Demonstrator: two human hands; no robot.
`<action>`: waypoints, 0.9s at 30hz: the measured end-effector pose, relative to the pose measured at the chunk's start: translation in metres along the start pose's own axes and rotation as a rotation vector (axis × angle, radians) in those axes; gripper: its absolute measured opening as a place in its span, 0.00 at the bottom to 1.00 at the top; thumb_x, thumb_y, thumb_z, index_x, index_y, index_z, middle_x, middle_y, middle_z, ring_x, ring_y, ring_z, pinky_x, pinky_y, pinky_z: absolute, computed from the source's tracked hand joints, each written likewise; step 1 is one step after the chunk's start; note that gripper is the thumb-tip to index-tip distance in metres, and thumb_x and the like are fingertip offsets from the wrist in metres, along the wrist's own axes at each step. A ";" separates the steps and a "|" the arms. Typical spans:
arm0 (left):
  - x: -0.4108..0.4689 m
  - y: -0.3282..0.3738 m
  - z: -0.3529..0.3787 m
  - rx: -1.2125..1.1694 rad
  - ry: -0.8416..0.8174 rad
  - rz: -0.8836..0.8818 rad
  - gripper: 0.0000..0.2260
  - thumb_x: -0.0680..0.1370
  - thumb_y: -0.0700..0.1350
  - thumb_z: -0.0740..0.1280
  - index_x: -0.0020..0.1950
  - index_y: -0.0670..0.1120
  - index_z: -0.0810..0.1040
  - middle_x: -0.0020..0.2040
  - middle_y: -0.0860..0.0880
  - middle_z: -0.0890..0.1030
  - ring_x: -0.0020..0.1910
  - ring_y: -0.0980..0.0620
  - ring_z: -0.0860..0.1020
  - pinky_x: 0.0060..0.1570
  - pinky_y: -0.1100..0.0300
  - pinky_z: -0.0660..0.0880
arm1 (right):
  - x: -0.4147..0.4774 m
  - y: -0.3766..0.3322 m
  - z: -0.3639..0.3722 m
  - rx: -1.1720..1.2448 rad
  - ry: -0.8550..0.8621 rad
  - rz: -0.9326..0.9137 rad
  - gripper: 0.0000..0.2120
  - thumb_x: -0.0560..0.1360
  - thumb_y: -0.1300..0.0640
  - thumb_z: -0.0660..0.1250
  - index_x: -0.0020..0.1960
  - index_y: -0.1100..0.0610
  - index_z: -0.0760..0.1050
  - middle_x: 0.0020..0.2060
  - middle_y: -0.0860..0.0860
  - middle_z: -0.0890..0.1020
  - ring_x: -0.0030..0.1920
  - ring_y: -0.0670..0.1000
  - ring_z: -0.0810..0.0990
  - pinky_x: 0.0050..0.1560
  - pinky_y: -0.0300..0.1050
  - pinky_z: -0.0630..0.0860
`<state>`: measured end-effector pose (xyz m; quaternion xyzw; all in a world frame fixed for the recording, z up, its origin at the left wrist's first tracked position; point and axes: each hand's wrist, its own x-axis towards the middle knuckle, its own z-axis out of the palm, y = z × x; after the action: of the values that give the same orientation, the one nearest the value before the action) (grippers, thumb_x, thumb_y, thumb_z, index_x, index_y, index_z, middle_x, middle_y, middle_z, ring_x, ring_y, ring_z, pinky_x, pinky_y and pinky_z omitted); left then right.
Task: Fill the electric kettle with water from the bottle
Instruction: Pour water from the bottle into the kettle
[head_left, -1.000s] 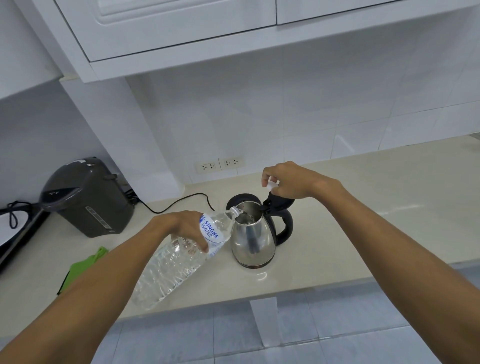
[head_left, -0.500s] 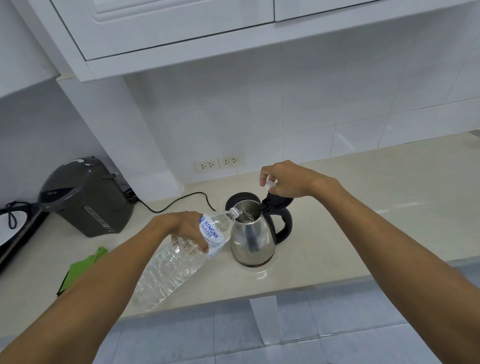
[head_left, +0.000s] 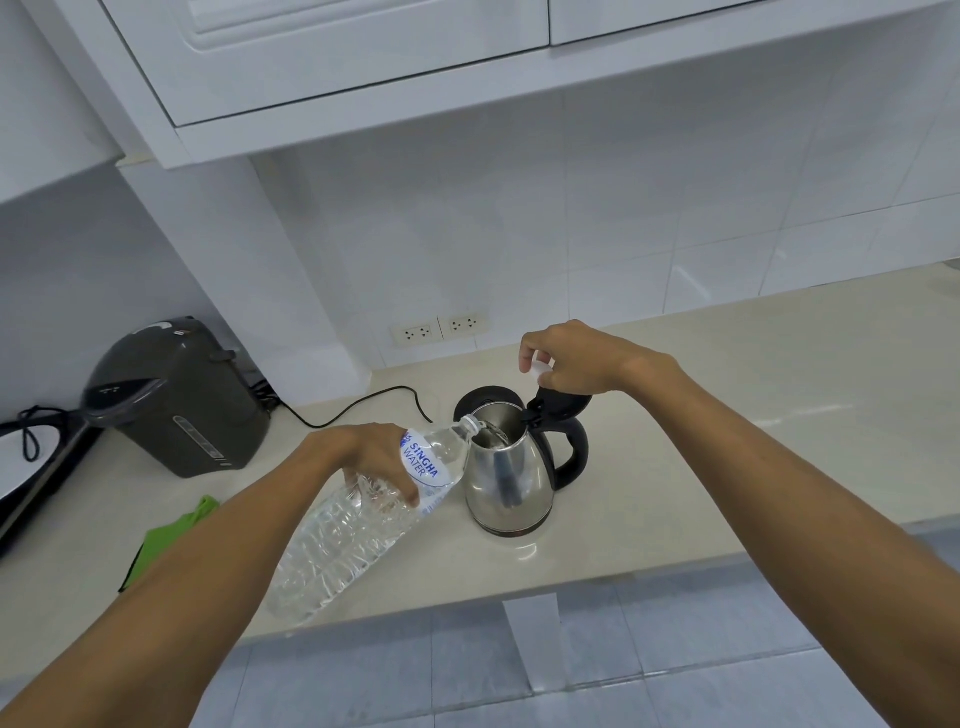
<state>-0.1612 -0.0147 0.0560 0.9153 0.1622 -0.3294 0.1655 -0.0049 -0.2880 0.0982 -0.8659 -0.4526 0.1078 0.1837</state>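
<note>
Pouring is under way, with positions given relative to the electric kettle (head_left: 509, 480) standing on the pale, glossy countertop (head_left: 753, 441). Well to its left sits a dark grey, boxy hot-water dispenser (head_left: 179, 397), and nearer the counter's front edge a green cloth (head_left: 169, 535) lies crumpled. Just left of the kettle, the left hand (head_left: 371, 457) is wrapped around the shoulder of the clear, ribbed plastic bottle (head_left: 353, 525), tilted so that its neck rests at the kettle's rim and a thin stream enters the opening. Compared with half a second ago, bottle, kettle and both hands are practically unmoved, which suggests a steady pour only partway done; the water level inside cannot be read. The kettle's body is polished steel, tapering upward, with a black curved handle (head_left: 571, 457) on its right. Above that handle, the right hand (head_left: 576, 361) holds the hinged black lid (head_left: 561, 402) up, with a small white cap (head_left: 537, 364) between its fingers.
</note>
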 end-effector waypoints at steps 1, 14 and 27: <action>0.000 0.000 0.000 -0.005 0.006 0.000 0.21 0.65 0.51 0.85 0.53 0.53 0.80 0.44 0.50 0.86 0.39 0.48 0.86 0.46 0.44 0.88 | 0.001 0.000 0.001 0.002 -0.001 0.001 0.10 0.78 0.59 0.63 0.57 0.49 0.77 0.54 0.52 0.81 0.52 0.53 0.77 0.44 0.46 0.72; 0.009 -0.005 0.038 -0.289 0.236 0.189 0.26 0.65 0.50 0.86 0.57 0.57 0.78 0.54 0.55 0.87 0.52 0.52 0.86 0.54 0.55 0.84 | 0.012 -0.038 0.030 0.154 0.006 -0.091 0.10 0.76 0.52 0.72 0.58 0.48 0.81 0.45 0.44 0.82 0.43 0.33 0.75 0.47 0.37 0.71; 0.005 0.018 0.095 -0.606 0.426 0.335 0.36 0.64 0.54 0.87 0.68 0.58 0.77 0.57 0.57 0.86 0.56 0.58 0.84 0.58 0.56 0.83 | 0.004 -0.062 0.015 0.011 -0.061 -0.097 0.11 0.72 0.59 0.77 0.52 0.47 0.83 0.51 0.47 0.86 0.48 0.47 0.83 0.54 0.47 0.80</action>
<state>-0.2026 -0.0686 -0.0134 0.8866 0.1310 -0.0381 0.4419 -0.0544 -0.2487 0.1102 -0.8382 -0.4989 0.1277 0.1797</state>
